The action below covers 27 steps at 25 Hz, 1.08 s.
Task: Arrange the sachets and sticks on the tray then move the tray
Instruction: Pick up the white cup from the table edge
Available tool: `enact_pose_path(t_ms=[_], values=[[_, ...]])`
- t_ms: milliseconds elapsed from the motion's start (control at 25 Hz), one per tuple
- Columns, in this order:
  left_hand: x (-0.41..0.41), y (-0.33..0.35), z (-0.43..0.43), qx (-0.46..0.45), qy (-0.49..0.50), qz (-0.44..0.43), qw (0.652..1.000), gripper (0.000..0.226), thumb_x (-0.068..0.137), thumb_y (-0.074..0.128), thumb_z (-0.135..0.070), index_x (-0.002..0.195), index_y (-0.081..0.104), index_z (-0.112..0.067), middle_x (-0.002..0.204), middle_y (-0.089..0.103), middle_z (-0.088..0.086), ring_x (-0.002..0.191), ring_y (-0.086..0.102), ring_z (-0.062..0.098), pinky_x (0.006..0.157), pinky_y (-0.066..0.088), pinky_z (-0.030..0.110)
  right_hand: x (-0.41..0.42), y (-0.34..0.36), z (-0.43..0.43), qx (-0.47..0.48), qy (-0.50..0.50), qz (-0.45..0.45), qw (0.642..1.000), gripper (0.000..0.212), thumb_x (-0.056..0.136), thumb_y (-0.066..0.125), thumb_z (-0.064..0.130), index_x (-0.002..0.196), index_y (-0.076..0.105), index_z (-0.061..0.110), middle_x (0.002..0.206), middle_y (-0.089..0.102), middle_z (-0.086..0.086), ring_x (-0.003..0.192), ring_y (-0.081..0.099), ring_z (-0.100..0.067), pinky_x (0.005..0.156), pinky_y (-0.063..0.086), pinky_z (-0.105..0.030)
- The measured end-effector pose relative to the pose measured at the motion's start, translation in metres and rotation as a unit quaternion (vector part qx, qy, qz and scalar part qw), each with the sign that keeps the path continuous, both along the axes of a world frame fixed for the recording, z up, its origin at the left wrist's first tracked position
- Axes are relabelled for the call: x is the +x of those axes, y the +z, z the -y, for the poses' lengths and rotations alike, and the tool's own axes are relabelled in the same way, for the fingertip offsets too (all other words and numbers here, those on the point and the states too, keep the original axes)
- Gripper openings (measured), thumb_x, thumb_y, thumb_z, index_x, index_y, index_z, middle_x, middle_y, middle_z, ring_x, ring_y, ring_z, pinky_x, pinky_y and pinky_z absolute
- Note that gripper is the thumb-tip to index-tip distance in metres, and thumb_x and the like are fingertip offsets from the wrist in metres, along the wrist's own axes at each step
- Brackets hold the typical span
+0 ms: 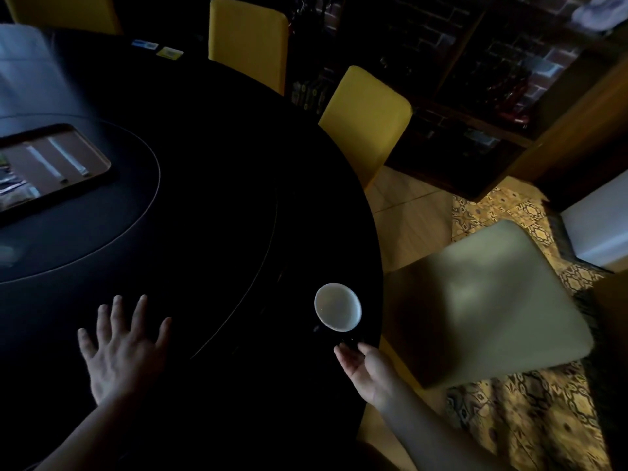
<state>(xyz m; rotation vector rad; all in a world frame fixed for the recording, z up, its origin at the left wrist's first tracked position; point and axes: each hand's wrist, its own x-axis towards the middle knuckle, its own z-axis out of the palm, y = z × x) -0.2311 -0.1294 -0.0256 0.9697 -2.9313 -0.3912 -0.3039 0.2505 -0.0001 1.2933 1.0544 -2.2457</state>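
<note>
Left hand (124, 348) flat, fingers spread, empty, at 7 o'clock on table (217, 185). Right hand (365, 363) pinches dark cup (337, 307) at 5 o'clock. Tray (102, 154) at 9 o'clock, two sticks (54, 159) on it; sachets (158, 49) loose at 12. Judgement: park cup clear of edge, then fetch sachets.

A dim room: a round black table (210, 212), yellow chairs (248, 42) around its far edge, a brick wall (424, 39) behind, patterned tiles (530, 419) and wooden floor (407, 215) on the right

Dark round surface (210, 185), white-lined cup (337, 306) near its edge, yellow chairs (365, 124) around it, patterned floor tiles (530, 419).
</note>
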Motion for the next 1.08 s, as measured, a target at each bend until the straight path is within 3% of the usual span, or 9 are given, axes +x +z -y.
enact_pose_path(t_ms=[240, 400, 520, 600, 720, 840, 880, 960, 1080], values=[[0.001, 0.000, 0.000, 0.005, -0.001, -0.006, 1.000, 0.072, 0.090, 0.027, -0.068, 0.152, 0.022, -0.032, 0.164, 0.013, 0.006, 0.151, -0.001, 0.022, 0.118, -0.003, 0.052, 0.008, 0.011, -0.013, 0.183, 0.210, -0.015, 0.960, 0.040, 0.100, 0.047, 0.038, 0.105, 0.060, 0.001, 0.097, 0.067, -0.022, 0.077, 0.064, -0.030, 0.060, 0.060, -0.039], [0.001, 0.002, -0.001, 0.009, -0.003, -0.005, 1.000, 0.072, 0.090, 0.027, -0.068, 0.152, 0.021, -0.033, 0.164, 0.012, 0.006, 0.151, -0.002, 0.021, 0.118, -0.004, 0.051, 0.015, 0.015, -0.024, 0.268, 0.265, -0.108, 0.920, 0.024, 0.094, 0.061, 0.032, 0.106, 0.062, 0.011, 0.102, 0.064, -0.013, 0.087, 0.062, -0.023, 0.065, 0.059, -0.035], [0.001, 0.002, 0.000, 0.007, -0.002, -0.007, 1.000, 0.073, 0.089, 0.025, -0.069, 0.152, 0.021, -0.033, 0.164, 0.012, 0.006, 0.151, -0.002, 0.021, 0.118, -0.004, 0.050, 0.014, 0.005, -0.017, 0.324, 0.292, -0.147, 0.888, 0.035, 0.084, 0.075, 0.025, 0.112, 0.059, 0.011, 0.104, 0.066, -0.013, 0.088, 0.067, -0.022, 0.068, 0.060, -0.034], [0.001, 0.002, 0.000, 0.006, -0.003, -0.007, 1.000, 0.073, 0.089, 0.024, -0.069, 0.152, 0.021, -0.033, 0.164, 0.012, 0.006, 0.151, -0.001, 0.022, 0.118, -0.004, 0.050, 0.010, -0.004, -0.007, 0.418, 0.319, -0.152, 0.837, 0.038, 0.079, 0.079, 0.027, 0.108, 0.060, 0.012, 0.096, 0.067, -0.011, 0.084, 0.070, -0.023, 0.071, 0.062, -0.041], [0.001, 0.001, 0.000, 0.000, 0.000, -0.001, 1.000, 0.074, 0.089, 0.024, -0.070, 0.152, 0.022, -0.032, 0.164, 0.013, 0.006, 0.151, -0.001, 0.022, 0.118, -0.005, 0.050, 0.006, -0.014, 0.000, 0.513, 0.338, -0.162, 0.772, 0.043, 0.078, 0.076, 0.046, 0.103, 0.065, 0.012, 0.084, 0.064, 0.000, 0.078, 0.070, -0.024, 0.071, 0.061, -0.049], [0.000, 0.001, 0.001, 0.000, -0.001, -0.007, 1.000, 0.071, 0.090, 0.028, -0.068, 0.152, 0.022, -0.032, 0.164, 0.014, 0.006, 0.151, -0.001, 0.022, 0.118, -0.004, 0.050, 0.001, -0.035, -0.011, 0.550, 0.361, -0.202, 0.725, 0.047, 0.067, 0.055, 0.083, 0.084, 0.061, 0.040, 0.082, 0.065, 0.000, 0.076, 0.069, -0.023, 0.068, 0.059, -0.049], [0.000, 0.001, 0.000, 0.000, -0.002, -0.008, 1.000, 0.070, 0.091, 0.030, -0.067, 0.152, 0.023, -0.032, 0.164, 0.014, 0.006, 0.151, 0.000, 0.022, 0.118, -0.004, 0.050, 0.000, -0.038, -0.014, 0.557, 0.365, -0.210, 0.715, 0.045, 0.065, 0.050, 0.087, 0.078, 0.058, 0.044, 0.082, 0.065, 0.000, 0.074, 0.069, -0.021, 0.066, 0.059, -0.048], [0.000, 0.001, 0.000, -0.001, 0.000, -0.012, 1.000, 0.069, 0.092, 0.032, -0.066, 0.151, 0.024, -0.032, 0.164, 0.015, 0.006, 0.151, 0.000, 0.022, 0.118, -0.003, 0.050, -0.003, -0.028, -0.012, 0.562, 0.372, -0.223, 0.704, 0.036, 0.075, 0.059, 0.072, 0.070, 0.057, 0.037, 0.081, 0.065, 0.000, 0.072, 0.070, -0.020, 0.063, 0.058, -0.048], [0.001, -0.001, 0.000, -0.004, 0.002, -0.012, 1.000, 0.070, 0.091, 0.033, -0.066, 0.152, 0.024, -0.033, 0.164, 0.015, 0.005, 0.151, -0.001, 0.020, 0.119, -0.003, 0.049, -0.014, -0.003, 0.000, 0.530, 0.358, -0.230, 0.733, 0.025, 0.086, 0.068, 0.041, 0.069, 0.059, 0.025, 0.083, 0.070, -0.004, 0.068, 0.072, -0.013, 0.064, 0.060, -0.048]])
